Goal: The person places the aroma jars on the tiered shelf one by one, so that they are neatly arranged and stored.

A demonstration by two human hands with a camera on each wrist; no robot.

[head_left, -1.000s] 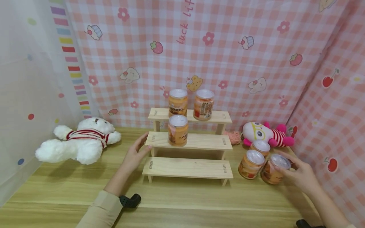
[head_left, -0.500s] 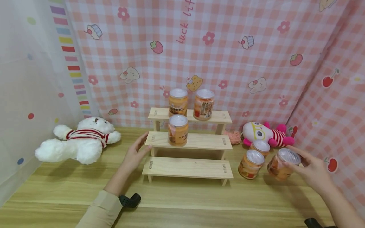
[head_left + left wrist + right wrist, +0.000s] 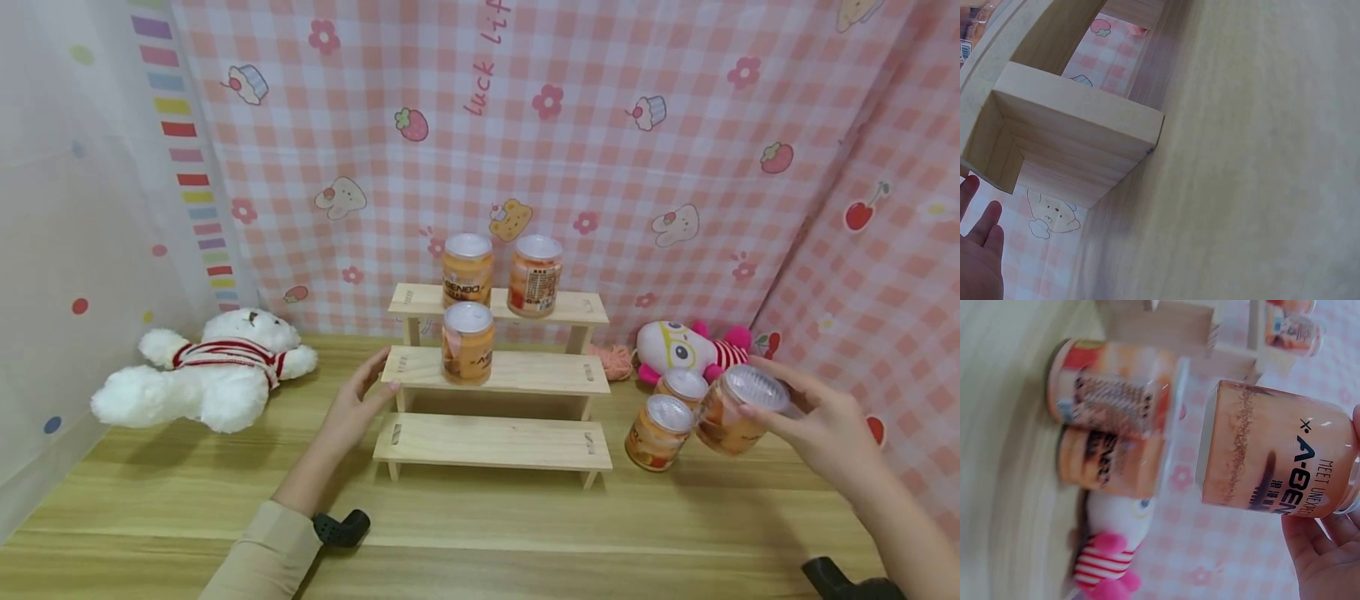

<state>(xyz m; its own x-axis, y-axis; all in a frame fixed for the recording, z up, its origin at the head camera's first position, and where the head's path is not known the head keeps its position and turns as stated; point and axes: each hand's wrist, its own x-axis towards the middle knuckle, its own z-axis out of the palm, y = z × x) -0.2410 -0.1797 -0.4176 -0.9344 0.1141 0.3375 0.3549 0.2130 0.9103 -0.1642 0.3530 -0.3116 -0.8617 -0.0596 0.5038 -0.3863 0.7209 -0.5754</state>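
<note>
One wood-grain table (image 3: 465,533) is bearing a three-tier wooden rack (image 3: 491,442). We are observing the left hand (image 3: 365,398) resting loosely extended fingers against the middle tier's (image 3: 547,372) left end. We are recording the right hand (image 3: 828,429) gripping a jar (image 3: 733,417) above the table, right of the rack, while two jars (image 3: 660,435) are standing near it and three more jars (image 3: 468,346) are occupying the upper two tiers.
</note>
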